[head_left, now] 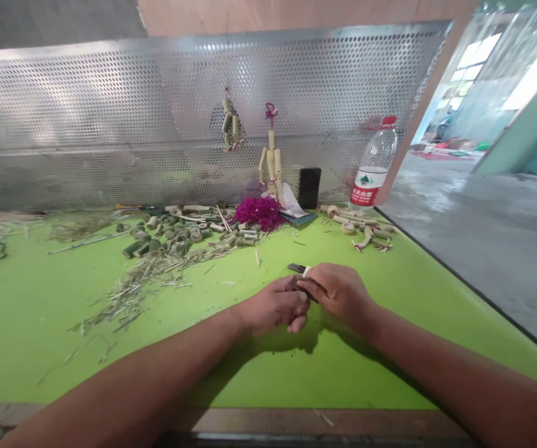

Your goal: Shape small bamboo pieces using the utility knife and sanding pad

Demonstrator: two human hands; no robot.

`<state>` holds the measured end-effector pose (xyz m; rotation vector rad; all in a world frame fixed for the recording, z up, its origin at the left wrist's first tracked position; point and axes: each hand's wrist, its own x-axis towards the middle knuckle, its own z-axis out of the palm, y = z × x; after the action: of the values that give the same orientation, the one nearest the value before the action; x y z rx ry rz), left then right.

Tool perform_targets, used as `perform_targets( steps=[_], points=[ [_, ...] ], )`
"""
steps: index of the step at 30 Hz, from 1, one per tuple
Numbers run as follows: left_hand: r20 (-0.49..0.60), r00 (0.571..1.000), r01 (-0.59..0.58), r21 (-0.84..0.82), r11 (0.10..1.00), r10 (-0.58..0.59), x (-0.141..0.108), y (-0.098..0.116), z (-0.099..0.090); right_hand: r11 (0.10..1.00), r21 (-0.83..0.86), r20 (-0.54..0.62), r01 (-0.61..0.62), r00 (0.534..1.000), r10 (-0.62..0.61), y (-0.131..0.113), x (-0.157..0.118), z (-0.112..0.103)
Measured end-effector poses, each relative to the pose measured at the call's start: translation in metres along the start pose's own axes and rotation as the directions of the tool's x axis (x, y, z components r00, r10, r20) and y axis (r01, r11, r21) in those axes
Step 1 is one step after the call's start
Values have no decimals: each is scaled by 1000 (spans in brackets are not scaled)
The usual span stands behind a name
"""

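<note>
My left hand (275, 305) and my right hand (338, 295) meet above the middle of a green cutting mat (39, 323). My right hand grips the dark handle of a small utility knife (297, 268), whose metal blade points away to the left. The fingers of my left hand curl against the handle, and I cannot tell whether they hold it or something small. Pale bamboo shavings (128, 298) lie left of my hands, with cut bamboo segments (165, 239) beyond them.
A perforated metal panel (109, 106) stands behind the mat, with a bamboo figure (271, 165) and a second bamboo piece (228, 121) against it. Magenta yarn (259, 213), a black phone (309, 188), a plastic water bottle (373, 163) and bamboo parts (356, 227) stand near it.
</note>
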<state>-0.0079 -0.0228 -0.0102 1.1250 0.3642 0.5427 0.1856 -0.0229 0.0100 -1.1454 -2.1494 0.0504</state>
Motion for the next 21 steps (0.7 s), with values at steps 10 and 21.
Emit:
perform_targets(
  steps=[10, 21],
  points=[
    [-12, 1000, -15, 63, 998, 16, 0, 1, 0, 995, 10, -11, -97, 995, 97, -3, 1, -3],
    [3, 1000, -11, 91, 996, 11, 1, -2, 0, 995, -46, -79, -84, 994, 80, -6, -1, -4]
  ],
)
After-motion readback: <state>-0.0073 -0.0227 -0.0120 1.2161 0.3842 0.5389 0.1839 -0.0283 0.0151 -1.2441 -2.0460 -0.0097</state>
